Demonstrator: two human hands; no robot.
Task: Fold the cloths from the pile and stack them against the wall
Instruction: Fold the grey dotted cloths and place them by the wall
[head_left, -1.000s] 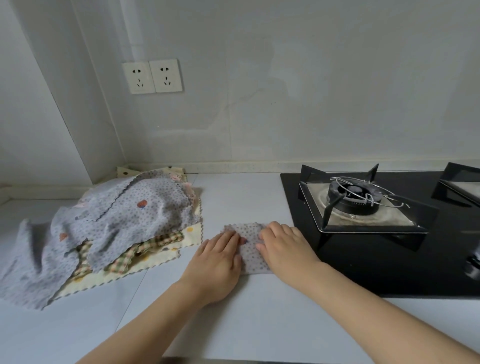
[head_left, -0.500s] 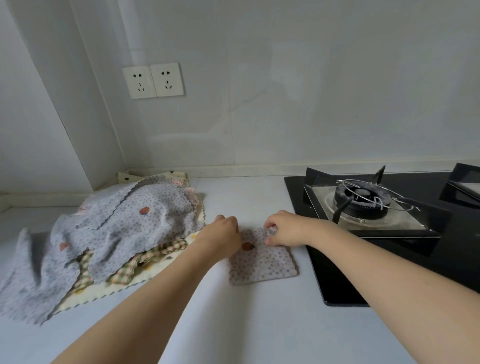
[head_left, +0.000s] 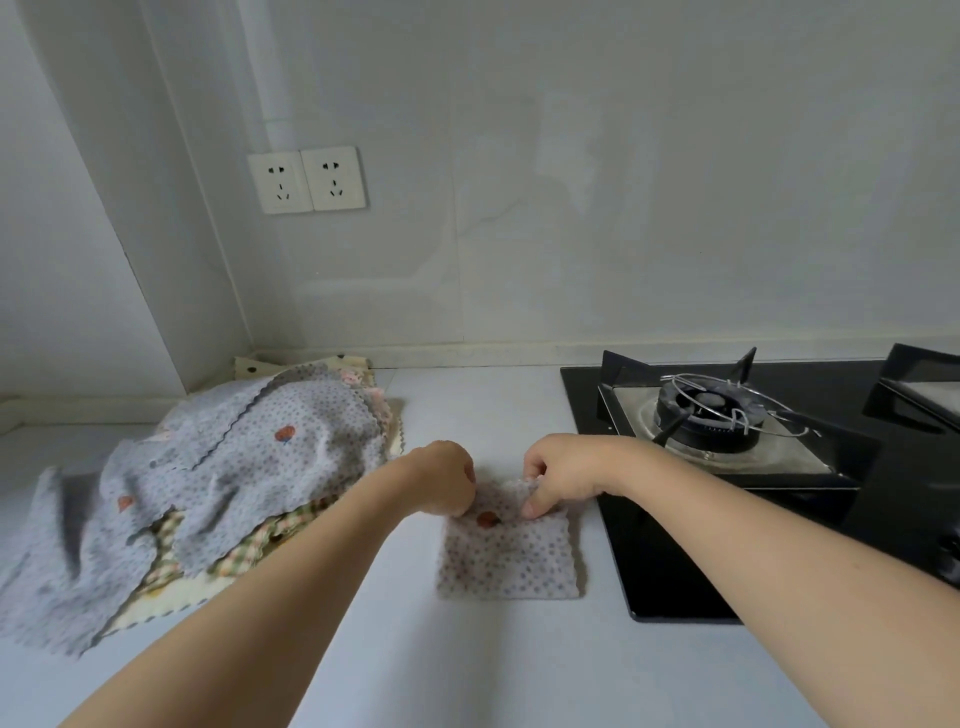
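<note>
the folded dotted cloth (head_left: 508, 556) lies flat on the white countertop (head_left: 467, 665), just beside the near-left corner of the black gas hob (head_left: 727, 519), which serves as the landmark here. both hands sit at the cloth's far edge, the edge toward the back wall (head_left: 623, 234). the left hand (head_left: 441, 480) is curled with its fingertips down on the far-left corner, apparently pinching it, though the pinch itself is hidden under the knuckles. the right hand (head_left: 558, 478) pinches the far-right part of that edge, which is lifted a little and rumpled.

the cloth is nearly square, slightly wider than deep, its width running parallel to the hob's front edge. the wall lies straight beyond the hands, with bare counter between, so the coming move probably turns on carrying or sliding the cloth away from the person toward the wall. neither hand is clearly nearer.

the pile of unfolded cloths (head_left: 208, 493) sits well left of the hob, in the corner, a grey dotted cloth on top and a checked one beneath. no container is in view, and no folded stack shows at the wall.
</note>
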